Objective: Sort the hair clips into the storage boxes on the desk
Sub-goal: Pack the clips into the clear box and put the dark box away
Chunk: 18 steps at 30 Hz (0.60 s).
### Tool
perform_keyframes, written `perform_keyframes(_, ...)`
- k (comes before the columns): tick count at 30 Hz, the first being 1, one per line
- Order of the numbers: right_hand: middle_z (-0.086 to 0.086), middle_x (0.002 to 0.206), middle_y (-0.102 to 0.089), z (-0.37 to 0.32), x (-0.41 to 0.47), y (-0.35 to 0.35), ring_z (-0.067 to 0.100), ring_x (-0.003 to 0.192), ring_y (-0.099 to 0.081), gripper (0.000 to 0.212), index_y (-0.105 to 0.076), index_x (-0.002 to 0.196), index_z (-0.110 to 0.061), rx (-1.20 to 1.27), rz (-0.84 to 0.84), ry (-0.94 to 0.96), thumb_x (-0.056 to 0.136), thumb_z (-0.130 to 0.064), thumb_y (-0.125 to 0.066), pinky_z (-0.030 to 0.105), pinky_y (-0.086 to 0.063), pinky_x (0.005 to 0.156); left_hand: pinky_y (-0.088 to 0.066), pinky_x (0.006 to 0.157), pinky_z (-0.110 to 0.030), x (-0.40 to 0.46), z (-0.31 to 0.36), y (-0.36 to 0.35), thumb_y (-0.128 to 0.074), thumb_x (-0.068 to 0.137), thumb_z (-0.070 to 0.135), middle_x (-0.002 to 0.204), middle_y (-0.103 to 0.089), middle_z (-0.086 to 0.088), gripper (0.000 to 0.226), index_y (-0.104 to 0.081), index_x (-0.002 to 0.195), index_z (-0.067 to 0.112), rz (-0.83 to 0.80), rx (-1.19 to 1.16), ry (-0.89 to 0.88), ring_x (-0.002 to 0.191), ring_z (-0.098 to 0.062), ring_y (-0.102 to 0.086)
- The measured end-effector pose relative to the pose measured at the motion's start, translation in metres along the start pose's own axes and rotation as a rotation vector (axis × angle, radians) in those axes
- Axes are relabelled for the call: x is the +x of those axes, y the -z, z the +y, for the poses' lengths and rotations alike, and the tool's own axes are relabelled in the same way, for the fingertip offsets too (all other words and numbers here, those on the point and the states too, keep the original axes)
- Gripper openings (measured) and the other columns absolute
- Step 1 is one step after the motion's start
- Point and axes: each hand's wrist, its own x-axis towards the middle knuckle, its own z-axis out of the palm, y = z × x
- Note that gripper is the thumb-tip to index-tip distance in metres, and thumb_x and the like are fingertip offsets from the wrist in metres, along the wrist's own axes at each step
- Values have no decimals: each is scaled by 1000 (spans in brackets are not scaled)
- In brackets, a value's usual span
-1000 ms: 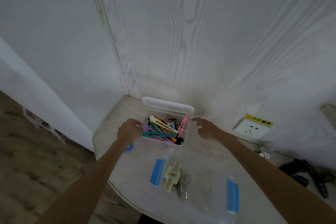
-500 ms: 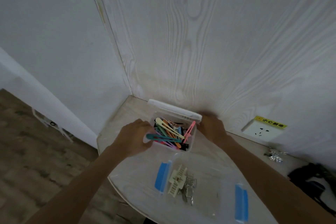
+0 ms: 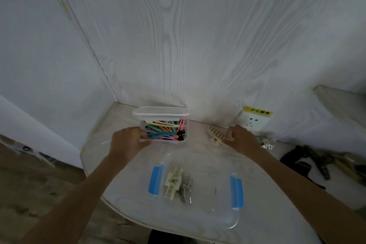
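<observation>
**Sorting nearly done as last claw clip is being picked up**

A person is working at a pale surface [image 3: 208, 164] set into a white wood-grain corner. At centre frame, the left hand [image 3: 128, 142] is gripping the near-left corner of the small clear box [image 3: 183, 138], fingers curled round its rim; the box, lid hinged back against the wall, is holding a heap of coloured slide clips [image 3: 164, 130]. Right of centre, the right hand [image 3: 240, 137] is pinching a cream claw clip [image 3: 215, 136] lying on the surface just beside that box, below the wall socket [image 3: 253, 120]. In the lower middle of the frame, the large clear box [image 3: 233, 224] with blue latches is already holding another cream claw clip [image 3: 173, 183] and some metal clips [image 3: 186, 188]. Judging by this, most clips are already sitting in their boxes; the cream clip in the right hand appears to belong with its match in the large box. A silvery item [image 3: 267, 142] at the right edge of the surface is too blurred to identify, so it may also be awaiting sorting.
</observation>
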Motion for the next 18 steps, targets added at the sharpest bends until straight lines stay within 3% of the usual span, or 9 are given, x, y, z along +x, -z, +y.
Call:
perform_keyframes(5,7,104,-65,16,-20,2,26,102,-61,22,-48,82,-22,95,-92,-59,81,-34,-67,33,-44,84,-44,75,-30,13,1,-5,-72,76,42,100,-69,-1,32,-70,100,21,-5,-86,120,94,-20,-63)
perform_keyframes(8,7,105,-66,19,-32,3,26,97,-63,25,-43,93,-20,110,-120,-44,85,-32,-63,33,-48,81,-46,78,-33,6,4,-5,-70,80,35,110,-64,0,36,-64,112,22,-24,-100,101,98,-21,-62)
perform_keyframes(11,6,93,-64,12,-43,18,27,90,-64,27,-48,101,-16,213,-30,-11,88,-37,-58,34,-49,77,-48,75,-34,-14,16,8,-53,90,39,108,-64,-2,30,-61,113,20,61,-119,112,94,-23,-63)
perform_keyframes(12,6,90,-64,7,-47,26,26,87,-65,26,-51,103,-15,273,16,2,89,-36,-57,34,-49,75,-47,73,-32,-21,21,14,-44,93,46,102,-65,-2,37,-61,111,18,-13,-80,109,89,-22,-64)
perform_keyframes(14,6,88,-67,-8,-64,46,19,74,-67,21,-53,102,-17,390,48,38,90,-33,-57,31,-52,68,-51,68,-29,-36,32,24,-30,91,60,91,-66,-2,59,-59,110,12,-386,-51,153,78,-19,-65)
perform_keyframes(16,4,81,-67,-24,-85,64,11,64,-65,12,-54,98,-21,515,-29,83,90,-30,-56,22,-54,62,-57,65,-28,-49,44,30,-34,89,63,97,-62,-5,66,-49,121,7,-817,-282,333,67,-16,-68)
perform_keyframes(18,3,77,-66,-39,-110,77,10,64,-65,8,-54,97,-21,561,-177,109,91,-25,-56,17,-55,60,-59,63,-28,-57,54,29,-44,93,49,99,-59,-9,61,-37,130,2,-988,-448,436,58,-15,-69)
